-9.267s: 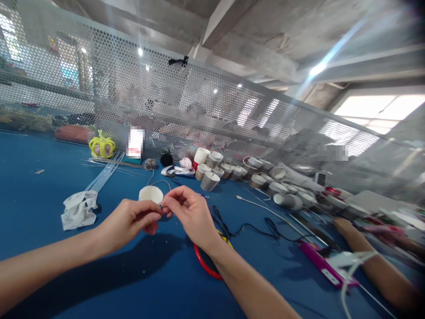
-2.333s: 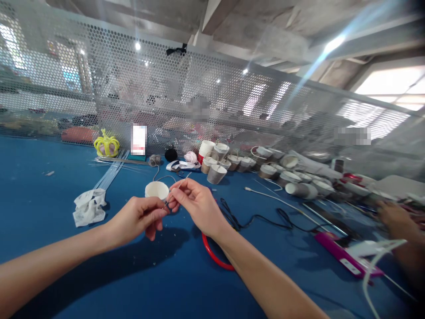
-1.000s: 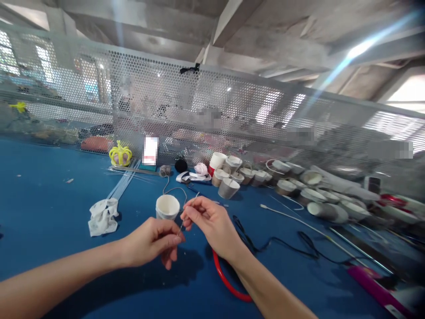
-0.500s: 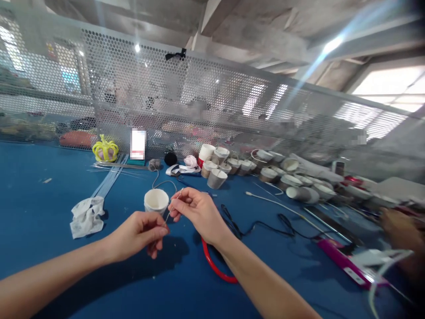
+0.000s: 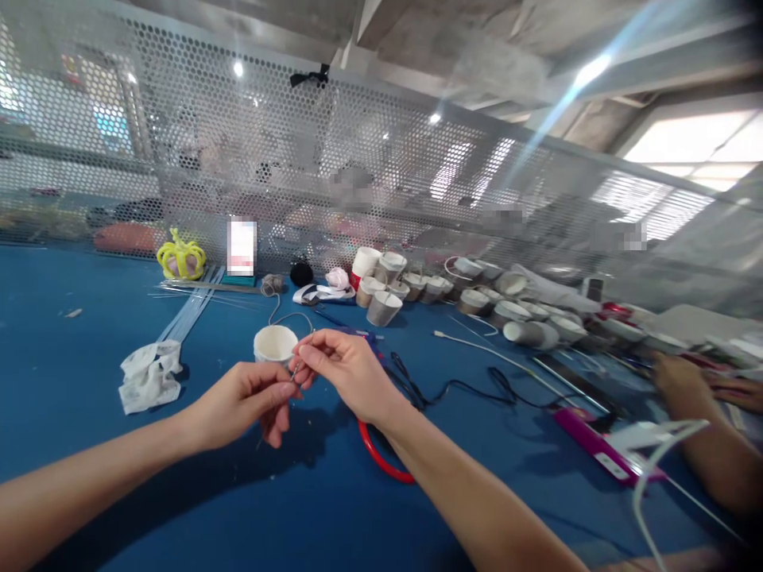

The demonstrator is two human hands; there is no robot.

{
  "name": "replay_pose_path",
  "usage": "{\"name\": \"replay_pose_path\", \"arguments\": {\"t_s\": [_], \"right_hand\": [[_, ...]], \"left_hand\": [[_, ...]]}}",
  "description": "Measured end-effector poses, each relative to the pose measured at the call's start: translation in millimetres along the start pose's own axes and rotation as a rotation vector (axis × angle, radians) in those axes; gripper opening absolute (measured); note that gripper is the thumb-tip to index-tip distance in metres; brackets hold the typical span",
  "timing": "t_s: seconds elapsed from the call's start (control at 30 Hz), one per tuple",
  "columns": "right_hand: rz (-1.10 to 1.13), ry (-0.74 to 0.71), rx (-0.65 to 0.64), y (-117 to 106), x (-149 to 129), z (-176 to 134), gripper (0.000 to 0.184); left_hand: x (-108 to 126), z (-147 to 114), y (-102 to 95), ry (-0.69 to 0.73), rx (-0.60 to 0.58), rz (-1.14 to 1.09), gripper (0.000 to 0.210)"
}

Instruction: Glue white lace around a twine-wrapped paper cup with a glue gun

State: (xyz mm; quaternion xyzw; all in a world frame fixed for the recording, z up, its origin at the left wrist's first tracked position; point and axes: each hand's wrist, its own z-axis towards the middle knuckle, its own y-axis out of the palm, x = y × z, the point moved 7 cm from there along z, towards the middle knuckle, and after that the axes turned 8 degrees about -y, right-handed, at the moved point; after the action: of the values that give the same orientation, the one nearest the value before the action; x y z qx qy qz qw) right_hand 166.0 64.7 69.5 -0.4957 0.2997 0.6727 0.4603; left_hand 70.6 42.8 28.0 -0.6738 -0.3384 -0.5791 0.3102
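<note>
Where the hands meet: just in front of the white paper cup (image 5: 275,343), above the blue desk (image 5: 71,349).
Left hand (image 5: 238,401): fingers pressed together, pinching the lower end of a thin wire (image 5: 295,367); the little finger hangs loose.
Right hand (image 5: 342,369): thumb and forefinger pinch the same wire just above the left hand's grip.
Wire: short, thin, slanted, held in the air between both hands, close to the cup's near side.
Red ring (image 5: 375,457): flat on the desk, nearer than the cup, partly under the right forearm.
Crumpled cloth (image 5: 146,375): left of the cup.
Black cable (image 5: 453,389): right of the cup.
Cup pile (image 5: 453,298): behind and right of the cup.
Another person's hand (image 5: 676,377): far right of the cup.
</note>
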Motion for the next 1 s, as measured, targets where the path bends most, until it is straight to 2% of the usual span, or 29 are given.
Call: {"name": "replay_pose_path", "arguments": {"t_s": [0.3, 0.5, 0.63, 0.87, 1.0], "right_hand": [[-0.005, -0.008, 0.014, -3, 1, 1, 0.018], [0.035, -0.028, 0.127, -22, 0, 7, 0.017], [0.064, -0.018, 0.157, -29, 1, 9, 0.016], [0.105, -0.025, 0.150, -28, 2, 9, 0.017], [0.065, -0.039, 0.095, -17, 1, 6, 0.018]], "left_hand": [[-2, 2, -3.0, -0.022, 0.019, -0.027, 0.039], [-13, 5, -2.7, -0.114, -0.080, -0.123, 0.038], [-19, 5, -0.9, -0.150, -0.126, -0.142, 0.036], [-17, 6, -1.1, -0.155, -0.092, -0.120, 0.035], [-10, 6, -2.4, -0.105, -0.074, -0.166, 0.039]]}}
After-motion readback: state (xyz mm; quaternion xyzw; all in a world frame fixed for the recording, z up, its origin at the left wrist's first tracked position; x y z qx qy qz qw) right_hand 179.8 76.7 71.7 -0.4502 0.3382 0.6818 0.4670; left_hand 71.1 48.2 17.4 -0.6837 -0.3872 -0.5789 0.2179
